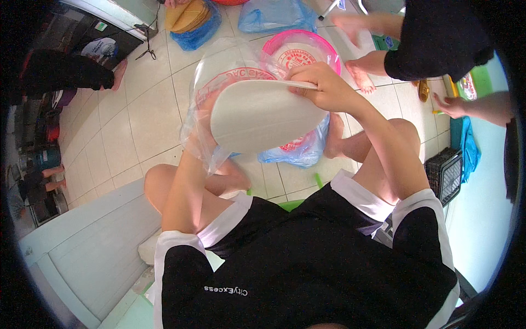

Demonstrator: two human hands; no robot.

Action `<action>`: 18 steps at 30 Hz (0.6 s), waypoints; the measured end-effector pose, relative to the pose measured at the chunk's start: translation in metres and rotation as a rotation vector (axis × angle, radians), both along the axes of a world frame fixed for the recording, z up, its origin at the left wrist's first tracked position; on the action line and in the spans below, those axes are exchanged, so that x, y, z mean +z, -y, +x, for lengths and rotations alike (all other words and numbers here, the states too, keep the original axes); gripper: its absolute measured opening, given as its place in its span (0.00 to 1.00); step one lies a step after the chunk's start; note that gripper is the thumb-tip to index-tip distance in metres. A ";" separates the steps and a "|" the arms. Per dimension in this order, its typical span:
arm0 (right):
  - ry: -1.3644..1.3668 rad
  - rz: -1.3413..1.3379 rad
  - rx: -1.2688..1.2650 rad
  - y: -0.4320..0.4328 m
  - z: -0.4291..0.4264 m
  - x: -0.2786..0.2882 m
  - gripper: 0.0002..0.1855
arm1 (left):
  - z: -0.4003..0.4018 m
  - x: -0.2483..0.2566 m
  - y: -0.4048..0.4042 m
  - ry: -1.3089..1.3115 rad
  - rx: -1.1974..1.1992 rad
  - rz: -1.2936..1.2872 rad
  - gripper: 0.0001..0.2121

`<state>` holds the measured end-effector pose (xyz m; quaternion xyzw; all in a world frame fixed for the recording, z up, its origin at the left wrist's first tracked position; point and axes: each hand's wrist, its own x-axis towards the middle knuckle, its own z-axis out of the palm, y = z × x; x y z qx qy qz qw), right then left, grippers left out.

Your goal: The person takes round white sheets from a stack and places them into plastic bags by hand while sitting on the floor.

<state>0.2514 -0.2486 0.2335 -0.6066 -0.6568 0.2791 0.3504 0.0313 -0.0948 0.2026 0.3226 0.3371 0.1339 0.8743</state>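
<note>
My right hand (314, 88) pinches the upper right edge of a thin stack of round, off-white sheets (263, 117), perhaps rice crackers. The stack is tilted above the floor between my knees. Its left part lies against or within the mouth of a clear plastic bag (222, 55) with red print. My left hand (207, 113) supports the bag on the left; it shows blurred through the film, and its fingers are mostly hidden. Beyond my right hand stands a pink basin (337, 61) holding a printed package (302, 51). Below the sheets lies a blue plastic bag (314, 150) with printed packages.
Brown round sheets (187, 16) rest on blue plastic (193, 39) at the far left. Another blue bag (275, 16) lies ahead. A co-worker's bare foot (361, 76) is near the basin; another person's hand (452, 106) reaches in from the right. A black crate (444, 174) stands right.
</note>
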 end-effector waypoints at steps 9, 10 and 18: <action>0.003 -0.019 0.123 0.000 0.006 -0.003 0.11 | 0.011 0.028 0.004 0.734 -0.227 -0.258 0.46; -0.009 -0.031 0.148 0.001 0.010 -0.005 0.11 | 0.010 0.029 0.003 0.737 -0.226 -0.253 0.46; -0.570 -0.277 0.126 0.009 0.008 0.009 0.26 | 0.004 0.032 0.008 0.911 -0.378 -0.694 0.56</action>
